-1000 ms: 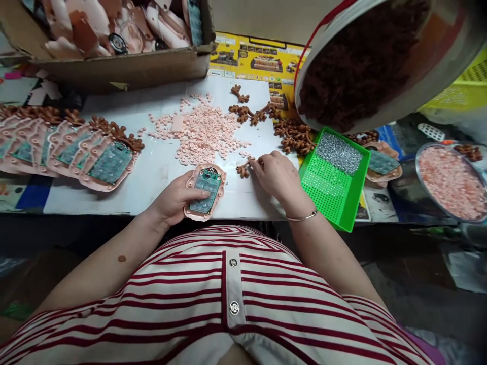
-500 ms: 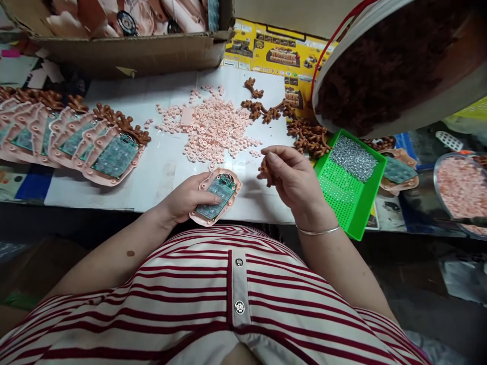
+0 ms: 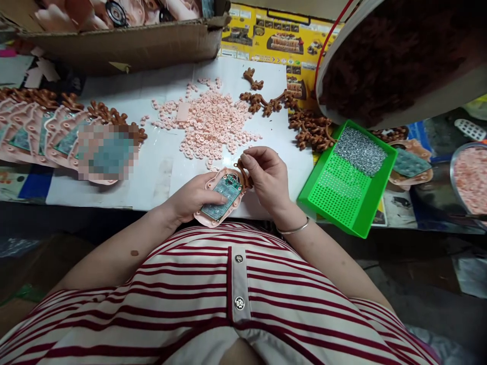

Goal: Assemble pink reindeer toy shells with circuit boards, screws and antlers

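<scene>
My left hand grips a pink toy shell with a green circuit board in it, held just above the table's near edge. My right hand is closed in a pinch on a brown antler piece and holds it against the top right corner of the shell. A heap of small pink rings lies on the white sheet just beyond both hands. Loose brown antler pieces lie to the right of the heap.
A green perforated tray with small metal screws sits to the right. A row of finished pink shells lines the left. A cardboard box stands at the back, a big tub of brown pieces at upper right, a bowl of pink rings far right.
My right hand picked the brown antler piece off the table, lifted it, then brought it left onto the top corner of the shell. My left hand kept hold of the shell.
</scene>
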Demonstrator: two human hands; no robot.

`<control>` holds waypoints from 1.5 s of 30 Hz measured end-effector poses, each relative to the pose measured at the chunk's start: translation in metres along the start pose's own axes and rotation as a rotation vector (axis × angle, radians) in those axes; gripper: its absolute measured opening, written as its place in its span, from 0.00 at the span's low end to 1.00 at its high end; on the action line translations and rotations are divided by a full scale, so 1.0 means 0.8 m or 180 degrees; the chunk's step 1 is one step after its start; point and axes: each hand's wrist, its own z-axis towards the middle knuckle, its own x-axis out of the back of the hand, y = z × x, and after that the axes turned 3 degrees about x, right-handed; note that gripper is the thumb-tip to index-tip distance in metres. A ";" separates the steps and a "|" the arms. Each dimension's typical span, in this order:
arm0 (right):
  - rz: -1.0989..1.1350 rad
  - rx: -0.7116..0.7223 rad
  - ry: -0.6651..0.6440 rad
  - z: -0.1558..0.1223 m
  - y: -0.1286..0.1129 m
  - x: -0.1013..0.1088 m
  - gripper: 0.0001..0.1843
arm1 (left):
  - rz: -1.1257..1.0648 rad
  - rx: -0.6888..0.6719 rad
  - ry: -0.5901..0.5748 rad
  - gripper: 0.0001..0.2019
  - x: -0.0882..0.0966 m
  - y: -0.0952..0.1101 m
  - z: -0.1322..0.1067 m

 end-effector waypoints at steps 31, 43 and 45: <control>-0.0472 -0.0303 -0.1485 -0.022 -0.001 0.070 0.31 | -0.0171 0.0167 0.0002 0.21 -0.004 -0.005 0.001; 0.0217 -0.0799 -0.1234 -0.018 -0.008 0.068 0.30 | 0.0080 0.0218 -0.0210 0.20 -0.006 -0.001 -0.001; 0.0155 -0.0783 -0.1093 -0.014 -0.011 0.063 0.27 | 0.0148 0.0234 -0.0216 0.20 -0.007 0.000 -0.001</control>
